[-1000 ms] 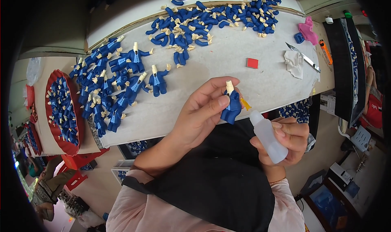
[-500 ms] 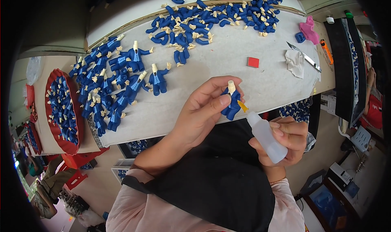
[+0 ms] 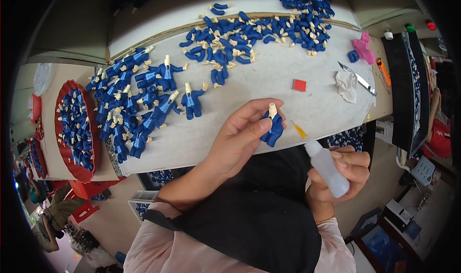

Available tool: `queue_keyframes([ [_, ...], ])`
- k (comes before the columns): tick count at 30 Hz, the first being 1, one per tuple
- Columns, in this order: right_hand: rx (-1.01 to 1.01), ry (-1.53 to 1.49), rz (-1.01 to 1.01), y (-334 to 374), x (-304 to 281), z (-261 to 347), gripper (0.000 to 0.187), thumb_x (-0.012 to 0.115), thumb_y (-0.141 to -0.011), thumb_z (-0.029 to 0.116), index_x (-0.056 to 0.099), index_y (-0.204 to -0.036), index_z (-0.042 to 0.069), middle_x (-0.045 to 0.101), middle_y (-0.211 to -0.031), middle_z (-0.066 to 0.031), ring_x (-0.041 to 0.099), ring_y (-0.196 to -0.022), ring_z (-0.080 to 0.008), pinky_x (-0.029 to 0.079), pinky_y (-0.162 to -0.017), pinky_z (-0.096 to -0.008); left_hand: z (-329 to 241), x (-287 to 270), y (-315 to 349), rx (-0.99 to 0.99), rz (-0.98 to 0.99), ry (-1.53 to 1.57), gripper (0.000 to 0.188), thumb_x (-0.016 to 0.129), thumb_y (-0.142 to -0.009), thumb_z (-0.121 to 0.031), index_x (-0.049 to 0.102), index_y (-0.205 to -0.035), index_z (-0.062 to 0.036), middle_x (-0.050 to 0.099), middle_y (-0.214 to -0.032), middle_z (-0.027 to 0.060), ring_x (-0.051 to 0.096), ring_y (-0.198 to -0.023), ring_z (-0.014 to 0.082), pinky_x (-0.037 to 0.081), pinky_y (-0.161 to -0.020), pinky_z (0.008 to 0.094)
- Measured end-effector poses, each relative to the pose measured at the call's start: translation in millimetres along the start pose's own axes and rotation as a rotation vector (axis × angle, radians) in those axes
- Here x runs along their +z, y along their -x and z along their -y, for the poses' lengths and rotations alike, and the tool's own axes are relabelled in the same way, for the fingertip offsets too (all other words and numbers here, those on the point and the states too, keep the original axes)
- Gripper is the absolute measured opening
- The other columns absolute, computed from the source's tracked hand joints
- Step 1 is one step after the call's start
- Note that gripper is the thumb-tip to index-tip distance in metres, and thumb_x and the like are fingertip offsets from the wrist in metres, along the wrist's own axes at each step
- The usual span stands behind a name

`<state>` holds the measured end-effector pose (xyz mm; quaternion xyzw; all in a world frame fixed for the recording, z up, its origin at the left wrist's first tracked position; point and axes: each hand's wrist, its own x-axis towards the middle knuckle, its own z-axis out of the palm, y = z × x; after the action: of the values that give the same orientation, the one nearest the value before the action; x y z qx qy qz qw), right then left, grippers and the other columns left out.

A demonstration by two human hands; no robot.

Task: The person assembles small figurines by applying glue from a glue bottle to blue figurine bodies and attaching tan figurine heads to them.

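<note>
Between the thumb and fingers of my left hand (image 3: 242, 131) is a blue figurine body (image 3: 273, 129) with a cream neck peg and no head. It is held upright above the table's front edge. My right hand (image 3: 343, 172) is closed around a translucent white squeeze bottle (image 3: 329, 170). The bottle's yellow needle tip (image 3: 300, 130) points up and left, a short gap away from the figurine. Left of my left hand stands another headless figurine body (image 3: 192, 101) with one arm raised, beside a cluster of similar bodies (image 3: 127, 102).
Loose blue arms with cream hands (image 3: 240, 38) lie heaped at the back. A red block (image 3: 299, 85), crumpled tissue (image 3: 346, 86), metal blade (image 3: 357, 78), orange cutter (image 3: 383, 72) and pink cloth (image 3: 364, 47) lie rightward. A red basket (image 3: 91, 129) of parts stands left.
My right hand has drawn the bottle right and slightly down, so its tip has come away from the figurine. My left hand still holds the figurine, slightly lower and turned.
</note>
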<state>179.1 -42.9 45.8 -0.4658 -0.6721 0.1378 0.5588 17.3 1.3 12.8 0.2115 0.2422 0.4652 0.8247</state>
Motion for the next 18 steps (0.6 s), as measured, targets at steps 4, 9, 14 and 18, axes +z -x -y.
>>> queue_keyframes([
  [4, 0.173, -0.178, -0.13, -17, -1, -6, 0.034, 0.066, -0.064, 0.001, 0.043, -0.09, 0.003, 0.044, -0.084, -0.0103, 0.051, -0.068, -0.0155, 0.046, -0.06, -0.026, -5, -6, 5, 0.003, -0.011, 0.124, 0.033, 0.048, -0.084, -0.011, 0.044, -0.116, -0.004, 0.05, -0.097, 0.0106, 0.05, -0.09, 0.0183, 0.039, -0.077, 0.0268],
  [9, 0.408, -0.264, 0.228, -58, 20, -35, 0.029, 0.056, -0.066, -0.009, 0.046, -0.093, 0.0, 0.046, -0.091, -0.0116, 0.053, -0.076, -0.0179, 0.044, -0.065, -0.0266, -16, -18, 21, 0.035, -0.017, 0.186, 0.034, 0.046, -0.085, -0.008, 0.042, -0.118, -0.0013, 0.051, -0.098, 0.0089, 0.049, -0.093, 0.0172, 0.037, -0.083, 0.0272],
  [14, 0.288, 0.022, 0.347, -94, 59, -83, 0.026, 0.058, -0.067, -0.004, 0.052, -0.092, 0.002, 0.051, -0.083, -0.0095, 0.055, -0.074, -0.0224, 0.045, -0.064, -0.0298, -20, -22, 26, 0.066, -0.034, 0.211, 0.034, 0.046, -0.085, -0.009, 0.042, -0.118, -0.0009, 0.051, -0.097, 0.0093, 0.049, -0.093, 0.0176, 0.037, -0.083, 0.0279],
  [18, 0.117, 0.44, 0.433, -109, 77, -85, 0.02, 0.062, -0.066, 0.002, 0.056, -0.085, 0.002, 0.053, -0.082, -0.0106, 0.055, -0.074, -0.0276, 0.044, -0.065, -0.0338, -22, -22, 25, 0.072, -0.062, 0.218, 0.034, 0.047, -0.085, -0.009, 0.042, -0.117, -0.0003, 0.051, -0.096, 0.0096, 0.049, -0.092, 0.0174, 0.037, -0.083, 0.0279],
])
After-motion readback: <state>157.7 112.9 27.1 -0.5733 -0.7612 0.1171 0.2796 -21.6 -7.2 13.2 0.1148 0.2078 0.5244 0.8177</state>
